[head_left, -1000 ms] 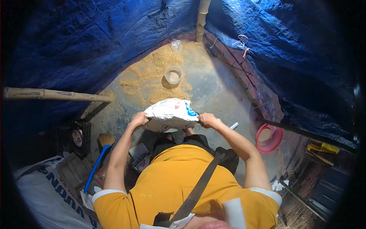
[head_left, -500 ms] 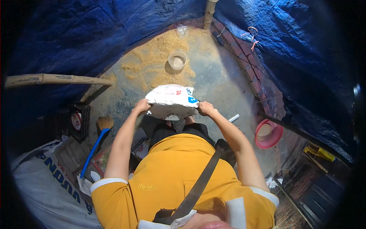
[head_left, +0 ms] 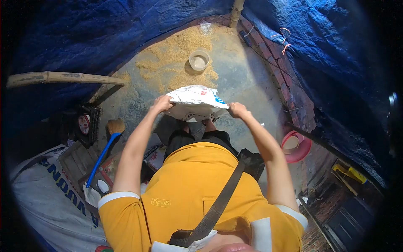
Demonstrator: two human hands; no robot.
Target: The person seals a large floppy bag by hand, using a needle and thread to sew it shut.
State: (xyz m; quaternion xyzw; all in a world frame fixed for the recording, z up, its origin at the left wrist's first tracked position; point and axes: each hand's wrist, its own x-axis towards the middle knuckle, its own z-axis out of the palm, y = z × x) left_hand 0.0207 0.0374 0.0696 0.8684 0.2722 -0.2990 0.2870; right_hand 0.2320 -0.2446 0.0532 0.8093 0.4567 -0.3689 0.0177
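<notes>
A white sack (head_left: 194, 95) with red and blue print is stretched between my two hands, in front of my legs. My left hand (head_left: 162, 104) is closed on its left top corner. At the opposite corner, my right hand (head_left: 238, 110) grips the edge with bent fingers. The sack's mouth faces me and shows a grey inner side. Beyond it, a round clear tub (head_left: 199, 60) with something pale inside stands on the floor, at the edge of scattered yellowish grains or husks (head_left: 168, 56).
Blue tarps hang on both sides. A bamboo pole (head_left: 63, 78) juts in from the left. A blue-handled broom (head_left: 102, 159) and a large printed sack (head_left: 50, 197) lie lower left. A pink basin (head_left: 305, 150) sits right, near a brick edge (head_left: 281, 71).
Both hands have moved forward with the sack, away from my body, and slightly apart. A shiny cylinder by my right forearm is now mostly hidden.
</notes>
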